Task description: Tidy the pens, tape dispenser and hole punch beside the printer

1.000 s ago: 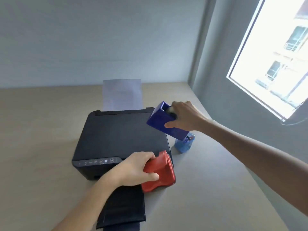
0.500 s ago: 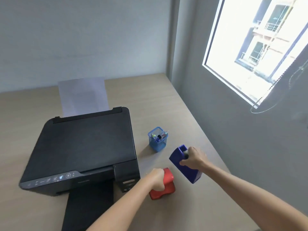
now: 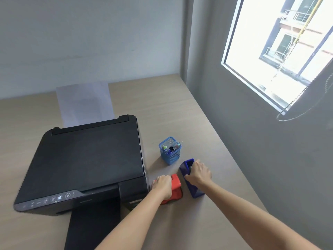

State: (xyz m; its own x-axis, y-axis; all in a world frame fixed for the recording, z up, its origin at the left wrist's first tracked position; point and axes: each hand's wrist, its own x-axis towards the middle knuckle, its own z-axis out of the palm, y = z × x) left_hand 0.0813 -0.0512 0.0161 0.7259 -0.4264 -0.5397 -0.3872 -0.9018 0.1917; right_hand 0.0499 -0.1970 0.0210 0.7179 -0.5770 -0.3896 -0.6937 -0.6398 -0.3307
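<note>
A black printer (image 3: pixel 86 159) sits on the wooden desk (image 3: pixel 162 101). Just right of it, my left hand (image 3: pixel 163 186) grips the red hole punch (image 3: pixel 176 188), which rests on the desk. My right hand (image 3: pixel 199 174) holds the dark blue tape dispenser (image 3: pixel 188 168), standing on the desk beside the hole punch. Behind both stands a blue mesh pen cup (image 3: pixel 170 152) with several pens in it.
A white sheet (image 3: pixel 84 101) sticks up from the printer's rear feed, and its black output tray (image 3: pixel 91 224) extends toward me. A grey wall (image 3: pixel 252 159) with a bright window (image 3: pixel 281 47) runs along the desk's right edge.
Both hands came down from above the printer to the desk on its right, carrying the hole punch and tape dispenser. The view swung right, revealing the pen cup.
</note>
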